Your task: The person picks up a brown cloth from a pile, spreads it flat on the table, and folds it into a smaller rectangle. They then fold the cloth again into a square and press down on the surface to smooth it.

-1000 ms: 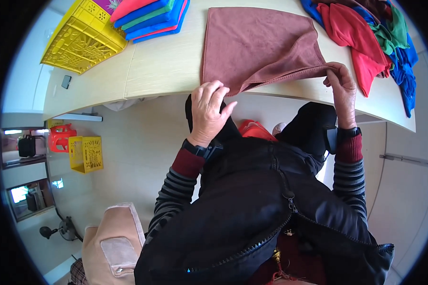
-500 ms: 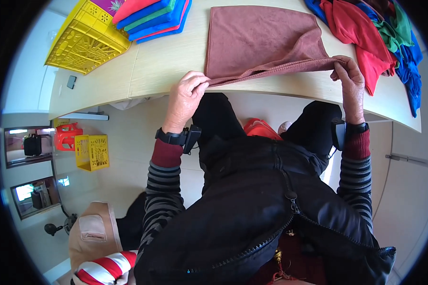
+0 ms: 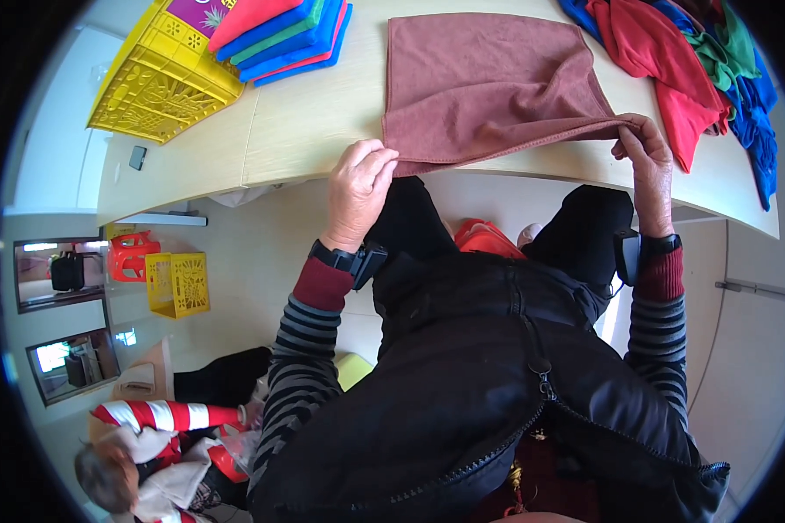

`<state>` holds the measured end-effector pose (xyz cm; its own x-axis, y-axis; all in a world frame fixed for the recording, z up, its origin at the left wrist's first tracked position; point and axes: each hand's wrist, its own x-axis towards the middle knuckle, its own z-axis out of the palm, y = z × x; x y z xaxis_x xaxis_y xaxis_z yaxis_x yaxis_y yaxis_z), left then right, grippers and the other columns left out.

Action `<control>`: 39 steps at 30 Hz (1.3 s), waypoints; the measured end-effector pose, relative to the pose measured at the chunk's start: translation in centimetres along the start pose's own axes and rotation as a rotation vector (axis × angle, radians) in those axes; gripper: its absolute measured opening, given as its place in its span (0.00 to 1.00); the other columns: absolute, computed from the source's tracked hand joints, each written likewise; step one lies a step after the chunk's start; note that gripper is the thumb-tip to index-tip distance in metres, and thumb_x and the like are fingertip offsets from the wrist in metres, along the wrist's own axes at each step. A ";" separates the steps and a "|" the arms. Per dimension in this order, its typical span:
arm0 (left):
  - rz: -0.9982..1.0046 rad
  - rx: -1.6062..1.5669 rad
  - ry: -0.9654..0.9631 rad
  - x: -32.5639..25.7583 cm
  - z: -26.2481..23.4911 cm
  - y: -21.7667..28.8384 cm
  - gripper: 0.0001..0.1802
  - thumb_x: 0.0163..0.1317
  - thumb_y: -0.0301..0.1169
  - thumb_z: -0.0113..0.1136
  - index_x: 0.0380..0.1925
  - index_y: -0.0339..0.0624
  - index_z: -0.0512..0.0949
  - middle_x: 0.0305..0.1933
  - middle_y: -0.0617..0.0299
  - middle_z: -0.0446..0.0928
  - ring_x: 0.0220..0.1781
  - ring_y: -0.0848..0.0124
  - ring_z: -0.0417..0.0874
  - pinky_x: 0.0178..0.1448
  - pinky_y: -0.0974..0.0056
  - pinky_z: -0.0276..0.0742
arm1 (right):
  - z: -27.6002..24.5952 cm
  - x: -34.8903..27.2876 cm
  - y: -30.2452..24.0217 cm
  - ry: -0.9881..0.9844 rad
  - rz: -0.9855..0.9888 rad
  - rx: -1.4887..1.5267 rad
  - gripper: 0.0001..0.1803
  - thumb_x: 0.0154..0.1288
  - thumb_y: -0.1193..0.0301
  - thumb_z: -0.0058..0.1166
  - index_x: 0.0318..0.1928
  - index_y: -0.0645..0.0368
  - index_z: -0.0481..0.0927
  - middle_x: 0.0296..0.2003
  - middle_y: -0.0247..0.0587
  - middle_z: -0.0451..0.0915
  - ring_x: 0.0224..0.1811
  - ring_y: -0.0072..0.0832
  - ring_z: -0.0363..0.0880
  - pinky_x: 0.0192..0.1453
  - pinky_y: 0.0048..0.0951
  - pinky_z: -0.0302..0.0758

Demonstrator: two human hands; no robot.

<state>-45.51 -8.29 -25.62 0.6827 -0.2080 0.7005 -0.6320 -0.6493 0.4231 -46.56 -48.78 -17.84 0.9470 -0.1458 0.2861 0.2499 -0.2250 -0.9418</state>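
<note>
A reddish-brown towel [image 3: 480, 83] lies spread on the pale table, its near edge raised and hanging slightly over the table's front. My left hand [image 3: 359, 193] pinches the near left corner between thumb and fingers. At the near right corner, my right hand [image 3: 647, 166] grips the same edge, so the hem is drawn between both hands. Folds and creases run across the towel's right half. Beyond the left hand is a neat stack of folded towels [image 3: 288, 44] in blue, red and green. Right of the towel, loose red, blue and green towels [image 3: 658, 65] lie heaped.
A yellow plastic basket [image 3: 161, 87] stands at the table's left end, near a phone [image 3: 138, 158]. The table's front edge [image 3: 301, 173] runs just above my knees. On the floor are a yellow crate [image 3: 179, 283] and red stool [image 3: 133, 254]. Another person's striped sleeve [image 3: 170, 415] shows lower left.
The towel's near edge has opened from a doubled fold into a single raised hem, still held at both ends. At the lower left, the other person has leaned further into view with an arm stretched out.
</note>
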 end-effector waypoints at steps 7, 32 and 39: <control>0.033 -0.003 0.030 -0.7 0.1 0.5 0.08 0.55 0.20 0.69 0.35 0.38 0.83 0.40 0.57 0.80 0.40 0.59 0.84 0.43 0.58 0.81 | -0.6 0.9 -0.3 -0.006 -0.004 -0.046 0.10 0.76 0.71 0.52 0.52 0.61 0.80 0.36 0.30 0.80 0.36 0.15 0.75 0.45 0.20 0.73; 0.156 0.176 0.164 -0.8 -1.9 2.1 0.07 0.58 0.24 0.65 0.35 0.39 0.76 0.41 0.57 0.75 0.41 0.59 0.80 0.45 0.56 0.80 | -4.5 2.7 3.7 -0.078 -0.110 -0.100 0.11 0.77 0.72 0.50 0.54 0.60 0.80 0.38 0.28 0.79 0.33 0.13 0.69 0.40 0.18 0.68; 0.318 0.126 0.510 11.7 -7.0 7.2 0.03 0.61 0.24 0.61 0.31 0.42 0.76 0.34 0.57 0.74 0.36 0.55 0.80 0.42 0.55 0.78 | -14.1 9.5 -4.5 0.021 -0.609 -0.659 0.15 0.79 0.68 0.50 0.60 0.52 0.81 0.54 0.40 0.81 0.55 0.25 0.80 0.64 0.27 0.73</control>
<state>-44.62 -10.26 -10.37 0.1867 -0.0500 0.9812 -0.7065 -0.7008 0.0987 -41.48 -62.80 -8.42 0.6828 0.1631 0.7121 0.5351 -0.7753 -0.3355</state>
